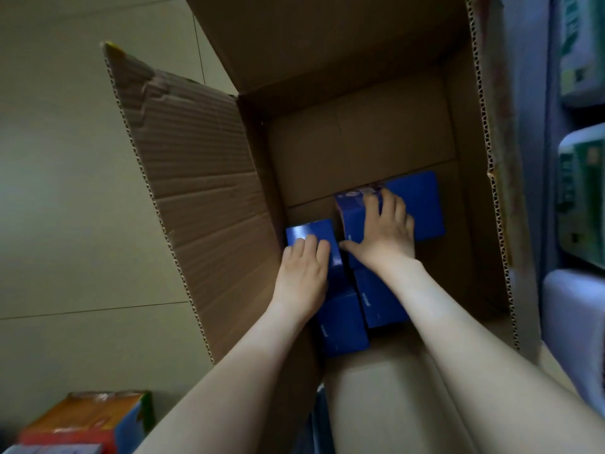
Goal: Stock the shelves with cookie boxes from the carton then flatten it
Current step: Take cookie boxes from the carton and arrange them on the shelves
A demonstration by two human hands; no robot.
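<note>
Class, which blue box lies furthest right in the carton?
The box just right of the right hand; all the others lie further left.

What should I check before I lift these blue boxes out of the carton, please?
1. Left hand on left box: ok.
2. Left grip closed round it: cannot tell.
3. Right hand curled over middle box: ok.
4. Carton flaps open: ok.
5. Carton ready to flatten: not ok, boxes remain.
6. Shelves have room: cannot tell, blurred.

Print on the cookie boxes [355, 221] is unreadably blurred.
</note>
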